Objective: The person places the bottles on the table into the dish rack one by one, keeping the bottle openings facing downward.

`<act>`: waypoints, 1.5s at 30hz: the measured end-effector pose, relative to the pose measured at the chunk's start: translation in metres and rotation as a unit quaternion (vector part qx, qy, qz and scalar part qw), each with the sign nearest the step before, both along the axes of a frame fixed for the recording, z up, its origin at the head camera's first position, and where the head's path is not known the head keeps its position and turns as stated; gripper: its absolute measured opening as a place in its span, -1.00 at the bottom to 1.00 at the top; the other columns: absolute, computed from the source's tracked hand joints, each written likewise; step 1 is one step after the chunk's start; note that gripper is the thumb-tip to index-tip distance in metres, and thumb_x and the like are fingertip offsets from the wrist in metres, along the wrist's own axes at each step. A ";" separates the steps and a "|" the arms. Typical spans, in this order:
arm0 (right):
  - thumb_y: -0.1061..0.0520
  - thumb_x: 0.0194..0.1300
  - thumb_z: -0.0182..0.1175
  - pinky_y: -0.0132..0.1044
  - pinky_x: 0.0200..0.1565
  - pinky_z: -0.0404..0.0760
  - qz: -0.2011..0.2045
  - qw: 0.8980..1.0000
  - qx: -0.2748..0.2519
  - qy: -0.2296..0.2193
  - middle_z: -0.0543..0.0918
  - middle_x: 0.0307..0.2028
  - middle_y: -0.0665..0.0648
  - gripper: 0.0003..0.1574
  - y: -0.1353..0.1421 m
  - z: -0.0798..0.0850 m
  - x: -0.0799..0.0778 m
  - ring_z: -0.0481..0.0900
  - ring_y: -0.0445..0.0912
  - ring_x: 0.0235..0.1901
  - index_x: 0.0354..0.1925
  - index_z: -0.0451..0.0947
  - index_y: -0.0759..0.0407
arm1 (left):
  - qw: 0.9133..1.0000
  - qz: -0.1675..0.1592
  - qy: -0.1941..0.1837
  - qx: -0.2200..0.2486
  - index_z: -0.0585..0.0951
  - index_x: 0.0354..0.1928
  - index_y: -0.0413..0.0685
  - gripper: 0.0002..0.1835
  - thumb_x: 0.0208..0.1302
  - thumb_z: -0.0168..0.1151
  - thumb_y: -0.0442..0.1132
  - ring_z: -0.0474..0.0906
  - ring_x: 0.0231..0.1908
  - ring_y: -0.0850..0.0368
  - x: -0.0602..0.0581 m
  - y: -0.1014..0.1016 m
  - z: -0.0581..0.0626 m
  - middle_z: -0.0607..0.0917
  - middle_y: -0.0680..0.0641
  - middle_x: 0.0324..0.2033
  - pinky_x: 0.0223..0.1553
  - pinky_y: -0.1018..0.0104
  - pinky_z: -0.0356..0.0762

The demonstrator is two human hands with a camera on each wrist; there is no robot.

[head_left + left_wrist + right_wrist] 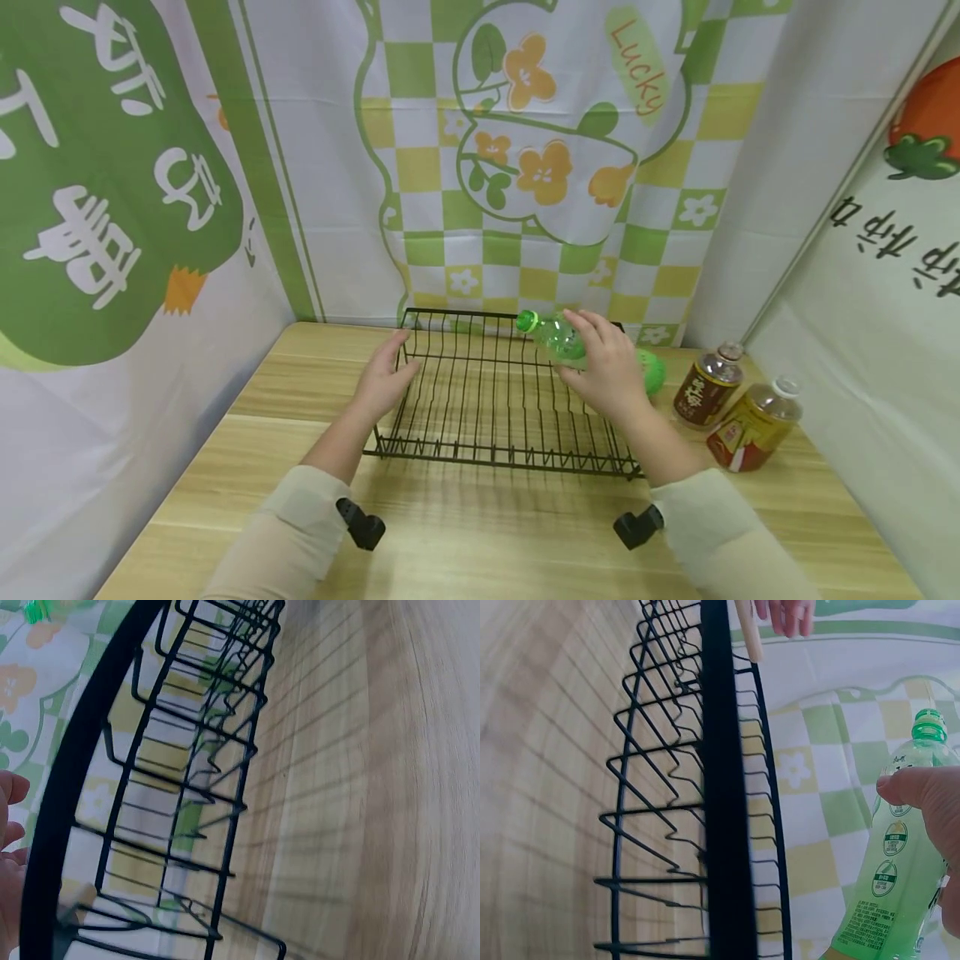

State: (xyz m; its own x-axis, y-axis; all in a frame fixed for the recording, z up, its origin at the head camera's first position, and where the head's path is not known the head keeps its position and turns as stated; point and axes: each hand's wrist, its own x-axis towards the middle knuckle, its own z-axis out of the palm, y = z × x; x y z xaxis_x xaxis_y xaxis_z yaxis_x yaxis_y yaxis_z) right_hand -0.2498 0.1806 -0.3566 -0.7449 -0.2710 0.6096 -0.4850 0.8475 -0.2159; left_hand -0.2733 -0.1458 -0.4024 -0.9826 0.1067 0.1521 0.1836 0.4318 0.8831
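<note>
My right hand [609, 367] holds a green plastic bottle [557, 335] around its body, above the right part of a black wire rack [492, 455]. The bottle lies tilted in the head view, its green cap toward the left. In the right wrist view, the thumb [907, 786] presses on the printed side of the bottle, and pale green liquid shows inside. My left hand [384, 379] is at the rack's left end, thumb and fingers spread apart, with nothing in its grasp. Only part of that hand shows at the left edge of the left wrist view.
Right of the rack, a dark-labelled bottle [707, 387] and a yellow-and-red-labelled bottle [753, 425] stand on the wooden table [480, 533]. A patterned cloth [570, 158] hangs behind the rack, with white printed cloths on both sides.
</note>
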 end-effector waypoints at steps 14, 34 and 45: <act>0.14 -0.08 0.55 0.27 0.17 0.45 0.058 0.996 0.058 -0.028 0.49 0.22 0.31 0.00 -0.028 -0.016 0.003 0.50 0.27 0.16 0.33 0.36 0.12 | 0.988 -0.131 -0.035 0.068 0.08 0.53 -0.06 -0.12 0.29 0.31 -0.09 0.11 0.47 -0.21 0.010 0.062 0.019 0.18 -0.20 0.49 0.47 -0.05 0.09; 0.05 -0.01 0.53 0.22 0.25 0.41 0.088 0.985 0.132 -0.066 0.49 0.24 0.25 0.01 -0.042 -0.023 0.009 0.47 0.21 0.21 0.38 0.33 0.03 | 0.987 -0.152 -0.042 -0.037 0.41 0.37 0.05 -0.24 0.12 0.46 0.00 0.40 0.30 -0.12 0.006 0.082 0.020 0.49 -0.10 0.31 0.22 -0.11 0.47; 0.06 -0.01 0.53 0.21 0.33 0.32 0.083 0.988 0.104 -0.076 0.45 0.28 0.26 0.04 -0.040 -0.023 0.007 0.43 0.20 0.25 0.40 0.30 0.02 | 0.991 -0.122 -0.056 -0.002 0.42 0.36 0.09 -0.25 0.12 0.46 -0.01 0.47 0.21 -0.11 0.007 0.084 0.014 0.52 -0.10 0.26 0.12 -0.04 0.56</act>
